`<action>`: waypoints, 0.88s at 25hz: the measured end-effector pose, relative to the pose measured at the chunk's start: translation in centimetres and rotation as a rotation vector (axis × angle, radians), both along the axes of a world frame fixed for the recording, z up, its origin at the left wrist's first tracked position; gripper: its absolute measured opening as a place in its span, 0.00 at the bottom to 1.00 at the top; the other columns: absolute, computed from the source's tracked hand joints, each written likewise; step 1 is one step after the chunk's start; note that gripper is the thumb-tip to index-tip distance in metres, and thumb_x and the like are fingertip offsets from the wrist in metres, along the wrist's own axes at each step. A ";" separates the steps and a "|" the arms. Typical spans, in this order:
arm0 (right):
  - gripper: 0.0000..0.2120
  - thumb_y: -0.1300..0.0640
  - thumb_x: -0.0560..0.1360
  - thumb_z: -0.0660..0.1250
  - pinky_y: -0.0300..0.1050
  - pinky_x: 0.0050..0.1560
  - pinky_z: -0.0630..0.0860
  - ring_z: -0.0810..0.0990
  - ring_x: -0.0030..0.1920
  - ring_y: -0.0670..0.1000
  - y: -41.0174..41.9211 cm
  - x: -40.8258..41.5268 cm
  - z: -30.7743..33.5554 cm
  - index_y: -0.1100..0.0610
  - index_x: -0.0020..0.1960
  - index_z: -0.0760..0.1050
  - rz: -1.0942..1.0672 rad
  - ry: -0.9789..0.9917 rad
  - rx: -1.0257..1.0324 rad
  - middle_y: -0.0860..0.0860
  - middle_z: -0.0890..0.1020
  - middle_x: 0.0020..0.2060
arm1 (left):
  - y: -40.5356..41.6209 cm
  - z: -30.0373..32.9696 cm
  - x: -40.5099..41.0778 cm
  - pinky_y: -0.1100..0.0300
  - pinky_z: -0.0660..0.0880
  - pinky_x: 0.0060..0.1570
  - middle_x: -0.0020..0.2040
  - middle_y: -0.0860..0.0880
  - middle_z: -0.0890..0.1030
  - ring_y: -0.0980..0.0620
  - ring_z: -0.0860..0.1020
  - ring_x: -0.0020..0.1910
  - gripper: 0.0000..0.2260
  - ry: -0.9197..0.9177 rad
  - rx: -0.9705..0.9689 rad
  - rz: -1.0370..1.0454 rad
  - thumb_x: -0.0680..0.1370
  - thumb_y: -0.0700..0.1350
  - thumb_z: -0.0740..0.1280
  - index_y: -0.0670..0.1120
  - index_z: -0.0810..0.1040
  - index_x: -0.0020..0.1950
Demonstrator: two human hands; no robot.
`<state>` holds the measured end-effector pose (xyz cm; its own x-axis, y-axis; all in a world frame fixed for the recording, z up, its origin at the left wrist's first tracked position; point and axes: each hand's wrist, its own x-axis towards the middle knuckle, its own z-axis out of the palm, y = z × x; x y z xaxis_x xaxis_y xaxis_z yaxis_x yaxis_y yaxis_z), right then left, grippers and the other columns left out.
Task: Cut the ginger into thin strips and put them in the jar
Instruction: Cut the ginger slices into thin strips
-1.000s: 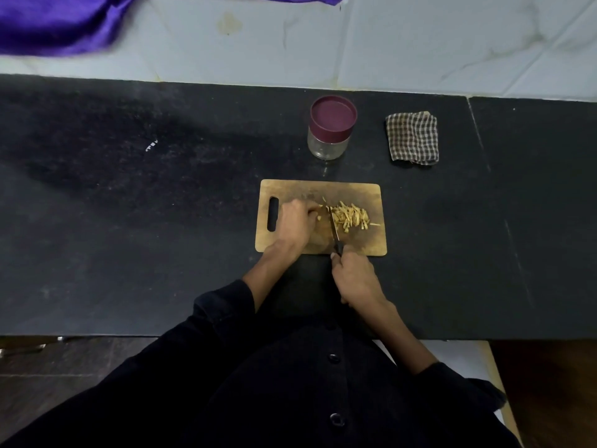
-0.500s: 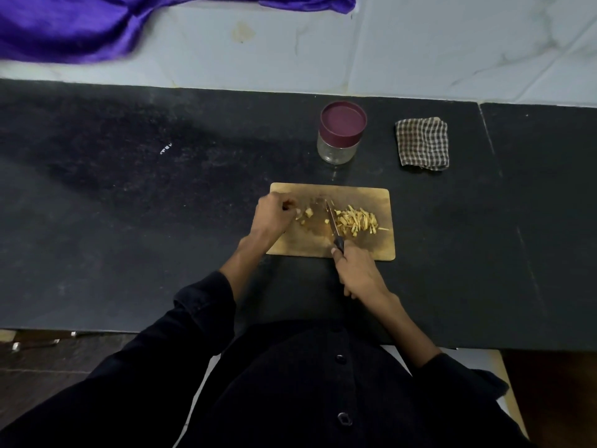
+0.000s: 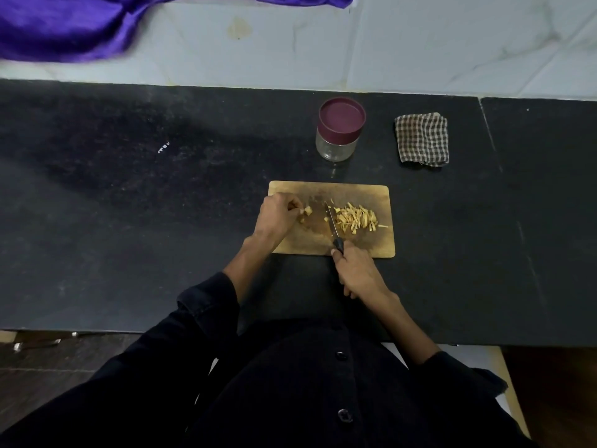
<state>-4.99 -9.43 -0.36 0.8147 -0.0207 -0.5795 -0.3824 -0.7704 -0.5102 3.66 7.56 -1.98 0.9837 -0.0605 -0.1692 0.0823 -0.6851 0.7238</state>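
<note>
Dim, flat indoor light; black worktop (image 3: 129, 221) swallows detail. Soft shadow across its far left. Wide-angle bowing at edges. Purple cloth (image 3: 58, 27) slightly blurred.

Jar (image 3: 340, 134) behind cutting board (image 3: 371, 244) (cloth (image 3: 422, 139) right), strips (image 3: 355, 218) on board

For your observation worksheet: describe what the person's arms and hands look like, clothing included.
Both arms wear dark, near-black long sleeves pushed up toward the elbows, leaving the forearms bare. The left hand and right hand are bare: no gloves, rings or watch visible. The dark garment has buttons down its front.
</note>
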 end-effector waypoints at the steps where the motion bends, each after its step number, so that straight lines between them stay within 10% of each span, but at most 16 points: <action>1: 0.11 0.51 0.84 0.53 0.48 0.26 0.80 0.83 0.29 0.57 0.0 0.0 0.0 0.58 0.56 0.68 0.001 0.000 0.001 0.57 0.81 0.38 | -0.1 0.2 0.1 0.72 0.75 0.41 0.42 0.51 0.82 0.60 0.79 0.40 0.04 0.002 -0.030 0.021 0.76 0.37 0.69 0.43 0.83 0.45; 6: 0.12 0.51 0.84 0.53 0.46 0.26 0.79 0.83 0.29 0.56 -0.1 0.0 -0.1 0.58 0.58 0.68 -0.003 0.000 0.012 0.57 0.81 0.40 | -1.0 0.4 0.6 0.73 0.73 0.30 0.44 0.50 0.83 0.60 0.78 0.36 0.04 0.094 -0.133 0.100 0.76 0.39 0.69 0.41 0.84 0.48; 22: 0.12 0.51 0.84 0.53 0.48 0.28 0.81 0.84 0.31 0.56 -0.1 0.0 -0.1 0.59 0.59 0.68 -0.003 0.013 0.006 0.57 0.81 0.40 | -1.7 -0.2 -0.4 0.67 0.75 0.46 0.46 0.48 0.84 0.56 0.81 0.45 0.06 -0.027 0.006 -0.002 0.74 0.38 0.71 0.42 0.83 0.51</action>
<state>-4.99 -9.51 -0.49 0.8071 -0.0193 -0.5901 -0.3910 -0.7664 -0.5097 3.29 5.89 -2.20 0.9878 -0.0614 -0.1433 0.0618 -0.6895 0.7216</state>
